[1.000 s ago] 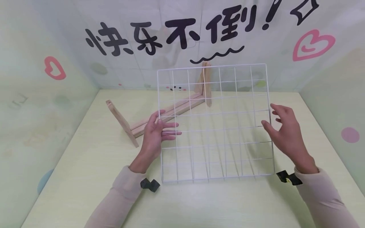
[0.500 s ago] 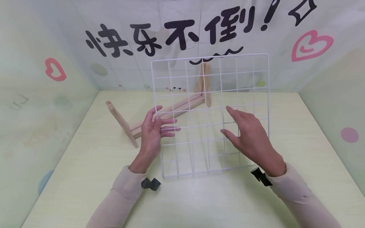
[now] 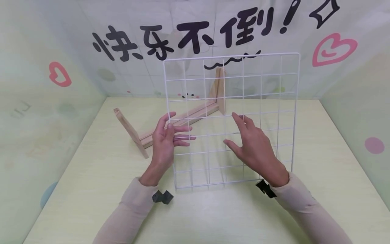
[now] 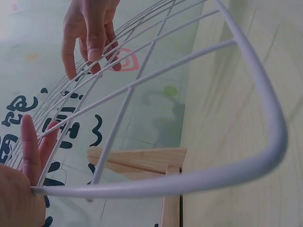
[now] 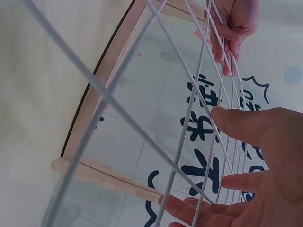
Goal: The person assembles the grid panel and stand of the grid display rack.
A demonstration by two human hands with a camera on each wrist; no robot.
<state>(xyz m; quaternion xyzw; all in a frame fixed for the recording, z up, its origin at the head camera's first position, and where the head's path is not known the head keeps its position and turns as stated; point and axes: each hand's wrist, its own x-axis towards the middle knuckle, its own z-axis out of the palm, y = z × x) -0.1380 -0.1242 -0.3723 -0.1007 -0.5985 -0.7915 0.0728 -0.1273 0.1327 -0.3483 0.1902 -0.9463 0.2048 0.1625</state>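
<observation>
A white wire grid panel (image 3: 243,96) is held upright above the table, tilted back slightly. My left hand (image 3: 163,145) pinches its left edge between thumb and index finger, while the other fingers extend behind the wires. In front of the panel's right half is my right hand (image 3: 256,149), thumb and fingers spread and nothing gripped. The right wrist view shows its fingertips (image 5: 173,208) close against the wires; whether they press on them I cannot tell. Behind the panel stands a wooden frame (image 3: 213,107) with a long grooved bar and an upright at each end.
The pale table (image 3: 91,189) extends around the frame and under both forearms. A printed backdrop (image 3: 137,81) with black lettering and pink hearts encloses the back and sides. Small black devices (image 3: 163,197) are worn at both wrists.
My right hand has moved left from beside the panel's right edge to in front of its wires. The panel has risen and come more upright, with the left hand still holding its edge.
</observation>
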